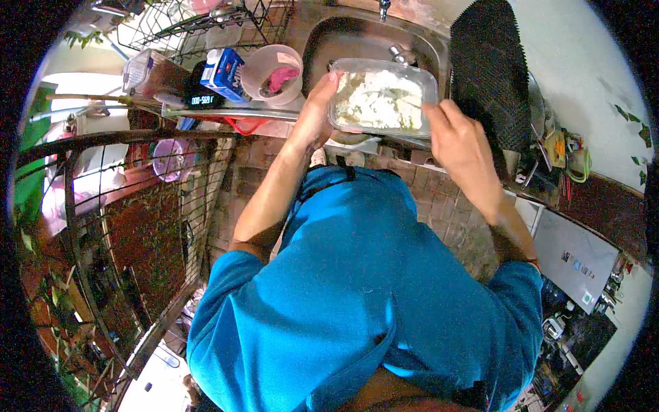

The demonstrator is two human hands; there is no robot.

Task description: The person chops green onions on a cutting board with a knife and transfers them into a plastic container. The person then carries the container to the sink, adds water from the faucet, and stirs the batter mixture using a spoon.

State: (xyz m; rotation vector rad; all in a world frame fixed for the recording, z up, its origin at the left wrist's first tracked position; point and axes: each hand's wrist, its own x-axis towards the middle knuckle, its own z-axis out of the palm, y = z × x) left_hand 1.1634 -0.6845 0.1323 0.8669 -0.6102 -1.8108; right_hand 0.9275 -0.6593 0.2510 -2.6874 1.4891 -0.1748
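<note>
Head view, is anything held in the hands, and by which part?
A clear plastic container is held by its left side in the left hand; the right hand is at its right rim, its grip unclear.

A metal sink (pixel 329 42) lies below a tap (pixel 384 8), with a small silvery object (pixel 403 53) inside. On the counter left of it, a translucent tub (pixel 294 84) holds something bright pink (pixel 280 79); just beside stands a blue-and-white milk carton (pixel 224 74), near a lit digital display (pixel 202 100) (its digits hard to read). A black wire rack (pixel 206 33) sits behind. Right of the sink rises a dark, saw-edged panel (pixel 489 75); far left, a purple basket (pixel 169 159) shows through a barred gate (pixel 79 141).
</note>
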